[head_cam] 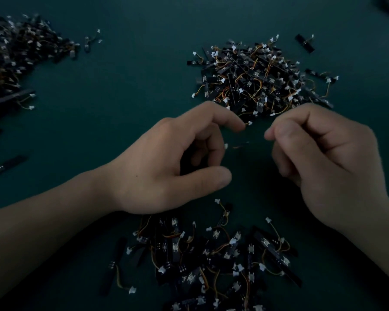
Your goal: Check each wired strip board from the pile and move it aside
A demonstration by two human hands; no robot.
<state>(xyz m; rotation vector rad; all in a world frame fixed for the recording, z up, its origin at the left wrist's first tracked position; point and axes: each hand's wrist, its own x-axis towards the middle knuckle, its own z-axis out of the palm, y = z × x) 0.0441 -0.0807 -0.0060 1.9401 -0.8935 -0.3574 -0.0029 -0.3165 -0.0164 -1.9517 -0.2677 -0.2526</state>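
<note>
The source pile of black wired strip boards [258, 79], with orange wires and white connectors, lies just beyond my hands. My left hand [166, 167] hovers at centre, fingers curled and thumb apart from them. A thin wire with a white connector [226, 146] hangs between my hands, beside my left middle fingertip. It runs right toward my right hand [323, 162], whose fingers are pinched together; the wired strip board [247, 142] itself is almost lost against the dark mat. A second heap of strip boards [213, 259] lies close to me, below both wrists.
A large heap of the same boards [16, 57] fills the far left, with loose ones [7, 164] along the left edge. A single board [304, 43] lies beyond the source pile. The dark green mat [121, 97] shows between the heaps.
</note>
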